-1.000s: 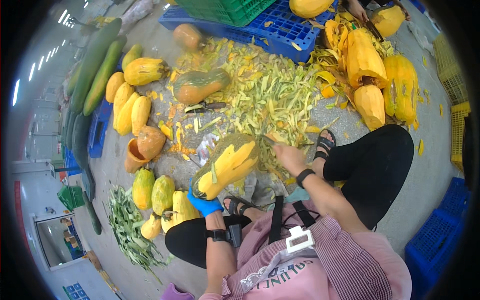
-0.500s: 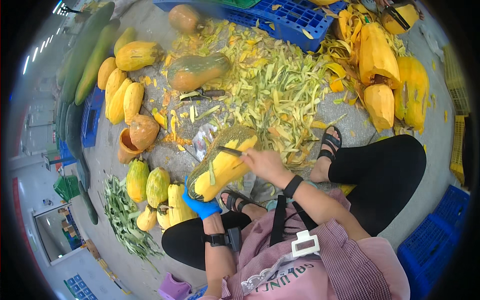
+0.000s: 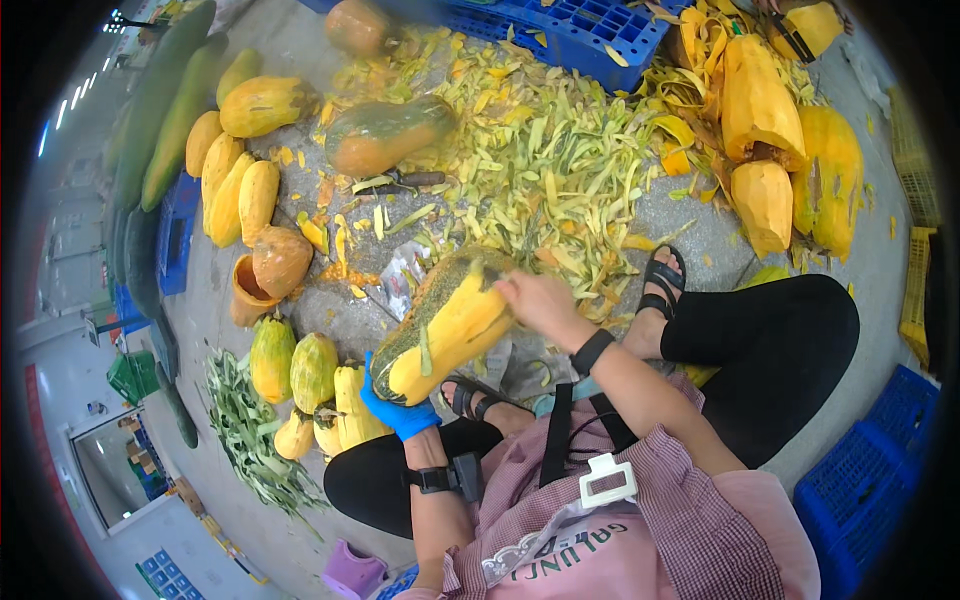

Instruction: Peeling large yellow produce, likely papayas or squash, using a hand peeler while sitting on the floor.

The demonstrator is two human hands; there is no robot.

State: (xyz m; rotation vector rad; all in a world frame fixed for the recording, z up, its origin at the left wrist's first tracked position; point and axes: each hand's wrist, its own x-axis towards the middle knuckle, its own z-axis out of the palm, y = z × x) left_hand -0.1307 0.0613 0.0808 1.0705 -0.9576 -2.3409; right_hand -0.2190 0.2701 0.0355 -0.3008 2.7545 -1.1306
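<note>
A long, partly peeled pumpkin (image 3: 455,335) lies slantwise above my lap, its yellow flesh bare along the near side and mottled green skin left on the far side. A loose strip of peel (image 3: 425,350) clings to it. My left hand (image 3: 398,408), in a blue glove, cups the lower end from beneath. My right hand (image 3: 545,305), bare, is closed at the pumpkin's upper end; the peeler in it is almost wholly hidden by the fingers. Another knife-like tool with a dark handle (image 3: 420,178) lies on the floor beside an unpeeled pumpkin (image 3: 385,135).
A heap of peelings (image 3: 540,170) spreads over the floor ahead. Peeled pumpkins (image 3: 760,100) stand at the right, more yellow ones (image 3: 258,200) at the left. A blue crate (image 3: 590,40) is at the back, blue baskets (image 3: 865,480) at the lower right. Green peelings (image 3: 250,430) lie left of my knee.
My right hand has moved a little up and right along the pumpkin, and the peeler's dark end no longer shows. The left hand keeps its hold.
</note>
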